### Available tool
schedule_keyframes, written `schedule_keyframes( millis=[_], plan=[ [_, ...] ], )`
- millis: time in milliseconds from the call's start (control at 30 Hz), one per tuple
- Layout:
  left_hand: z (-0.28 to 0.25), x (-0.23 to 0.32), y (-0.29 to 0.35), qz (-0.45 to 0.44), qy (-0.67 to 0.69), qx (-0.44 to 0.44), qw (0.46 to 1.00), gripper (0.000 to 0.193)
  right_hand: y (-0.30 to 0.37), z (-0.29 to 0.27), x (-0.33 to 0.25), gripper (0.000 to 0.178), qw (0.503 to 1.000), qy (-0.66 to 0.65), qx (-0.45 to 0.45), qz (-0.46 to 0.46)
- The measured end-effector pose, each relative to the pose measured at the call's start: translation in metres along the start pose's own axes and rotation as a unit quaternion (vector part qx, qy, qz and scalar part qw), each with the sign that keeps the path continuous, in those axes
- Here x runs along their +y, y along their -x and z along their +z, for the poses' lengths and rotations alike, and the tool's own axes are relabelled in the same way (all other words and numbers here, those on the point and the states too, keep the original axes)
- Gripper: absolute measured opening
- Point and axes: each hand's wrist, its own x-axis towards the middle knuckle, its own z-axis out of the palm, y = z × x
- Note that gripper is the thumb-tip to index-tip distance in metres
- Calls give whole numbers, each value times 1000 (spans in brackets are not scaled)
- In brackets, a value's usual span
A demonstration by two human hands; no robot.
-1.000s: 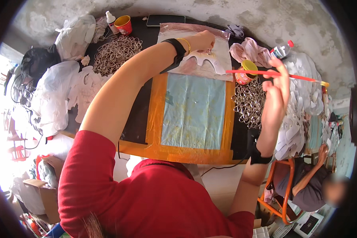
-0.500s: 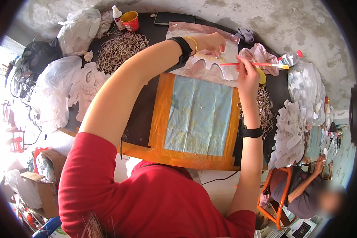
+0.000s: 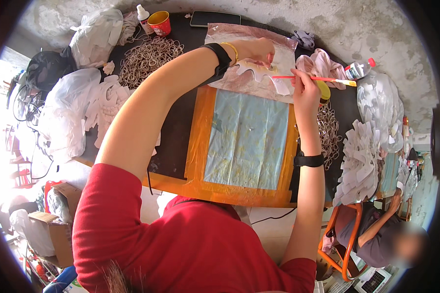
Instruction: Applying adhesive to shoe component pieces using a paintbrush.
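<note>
My left hand (image 3: 259, 51) reaches across to the far side of the table, over a white strip with a scalloped edge (image 3: 254, 70) lying on a clear plastic-covered sheet (image 3: 220, 80). Its fingertips are pinched together and point down at the strip; a small shiny bit shows at them, too small to make out. To the right, my right hand (image 3: 305, 89) is closed around a thin red-handled paintbrush (image 3: 327, 78), its yellowish bristles pointing right and the handle's end near the strip. A round yellow container (image 3: 323, 91) sits beside that hand, partly hidden by it.
Heaps of metal rings lie left (image 3: 149, 61) and right (image 3: 329, 129). White fabric strips (image 3: 359, 163) pile up at right. A red-and-yellow cup (image 3: 160, 24), a dark phone-like slab (image 3: 215, 19) and a bottle (image 3: 359, 69) stand along the back. A co-worker (image 3: 371, 232) sits at lower right.
My left fingertips have come down toward the scalloped strip, and a small shiny bit now shows at them. My right hand keeps the paintbrush in nearly the same place.
</note>
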Motion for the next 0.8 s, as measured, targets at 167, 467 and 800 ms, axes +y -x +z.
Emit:
schedule_keyframes(
  millis=[167,467,800],
  plan=[
    [2,-1,1,-4,18,6,1000,24,0,1,-3,17,1000,-3,1,4],
    [2,5,2,8,38,5,999,22,2,-1,0,17,1000,-10,3,7],
    [4,-4,0,-4,76,14,997,16,3,-3,-3,17,1000,-13,-4,3]
  ],
)
